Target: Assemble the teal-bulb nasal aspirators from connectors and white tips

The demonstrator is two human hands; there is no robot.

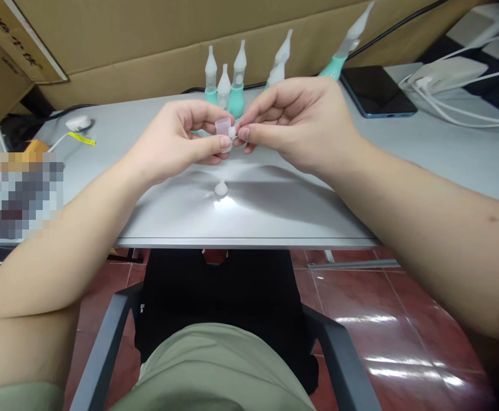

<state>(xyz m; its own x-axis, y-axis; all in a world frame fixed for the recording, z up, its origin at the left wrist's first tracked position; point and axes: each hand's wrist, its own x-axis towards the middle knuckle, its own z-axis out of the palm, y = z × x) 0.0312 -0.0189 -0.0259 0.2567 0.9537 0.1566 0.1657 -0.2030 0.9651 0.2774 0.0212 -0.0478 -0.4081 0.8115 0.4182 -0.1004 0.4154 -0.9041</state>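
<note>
My left hand (193, 134) holds a small translucent plastic cup-shaped piece (222, 125) between thumb and fingers, over the table. Close against it, my right hand (290, 120) pinches a tiny white part (233, 132) at the piece's right side; the fingertips hide much of it. Below both hands, a small white cone-shaped tip (221, 189) rests on the table, point up. Behind my hands stand several nasal aspirators with teal bulbs and clear pointed tips, among them one nasal aspirator (237, 94) in the middle and one leaning nasal aspirator (339, 64) farther right.
The grey table (168, 220) backs onto a cardboard wall (138, 40). A dark phone (377, 91) lies at the right rear, beside white cables (442, 105) and adapters. At left are a white plug (78, 123) and a blurred-out patch. A chair arm (104, 348) flanks each side below.
</note>
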